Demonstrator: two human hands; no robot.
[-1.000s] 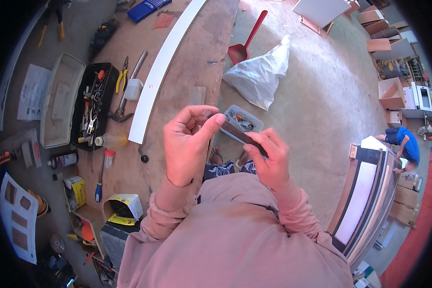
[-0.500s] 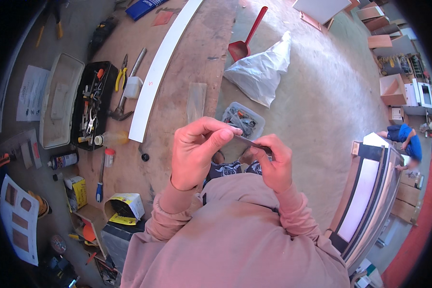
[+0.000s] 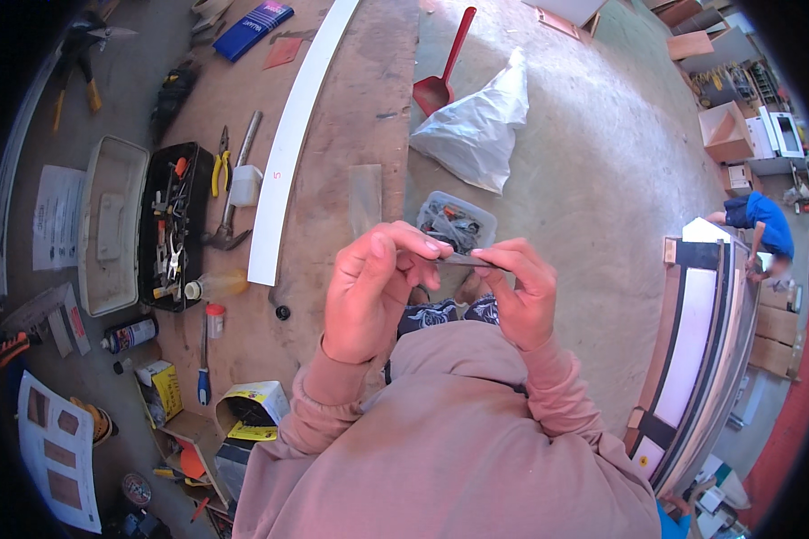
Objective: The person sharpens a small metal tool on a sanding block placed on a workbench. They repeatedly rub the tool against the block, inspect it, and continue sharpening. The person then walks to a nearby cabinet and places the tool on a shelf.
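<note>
A thin dark flat strip (image 3: 467, 261), too small to name more exactly, spans the gap between my hands in front of my chest. My right hand (image 3: 527, 289) pinches its right end between thumb and fingers. At the strip's left end, my left hand (image 3: 358, 292) touches it with the outstretched index fingertip. The left thumb stands raised off the strip, and the other fingers curl below, partly hidden. Beyond my hands, a clear plastic tub (image 3: 490, 218) of small hardware sits on the floor.
To the left, the brown workbench (image 3: 333, 135) bears a long white strip (image 3: 289, 148), a hammer (image 3: 229, 235), yellow-handled pliers (image 3: 220, 166) and an open toolbox (image 3: 175, 234). A red dustpan (image 3: 434, 92) and a white plastic sheet (image 3: 476, 135) lie ahead. Another person (image 3: 764, 225) bends at far right.
My left thumb has lifted away from the strip, and the left index finger has straightened along it. The right hand still pinches the strip. The view has shifted slightly.
</note>
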